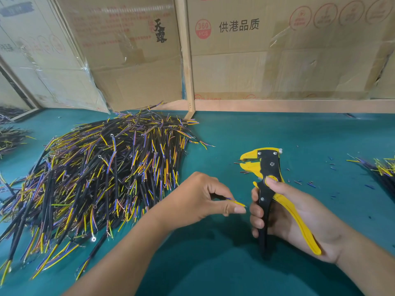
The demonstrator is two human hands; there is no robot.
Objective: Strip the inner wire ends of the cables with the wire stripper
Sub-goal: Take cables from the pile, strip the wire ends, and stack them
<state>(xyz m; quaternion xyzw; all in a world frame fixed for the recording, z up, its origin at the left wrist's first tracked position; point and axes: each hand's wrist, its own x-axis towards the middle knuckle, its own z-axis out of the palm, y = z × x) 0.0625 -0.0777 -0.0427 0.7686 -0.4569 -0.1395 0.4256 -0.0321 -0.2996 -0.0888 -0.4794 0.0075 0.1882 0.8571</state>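
Observation:
My right hand [286, 212] grips a yellow and black wire stripper [267, 167] upright by its handles, jaws pointing left and a little apart. My left hand [201, 197] pinches a short black cable between thumb and fingers; its thin yellow and blue inner wires [237, 202] stick out to the right, just left of the stripper's handles and below its jaws. A large heap of black cables [102, 178] with yellow, blue and brown inner wires covers the left of the green table [299, 133].
A smaller bunch of cables [382, 169] lies at the right edge. Small bits of cut insulation [307, 183] are scattered right of the stripper. More cables [10, 133] lie at far left. Cardboard boxes [267, 56] and a wooden post [186, 56] wall the table's back.

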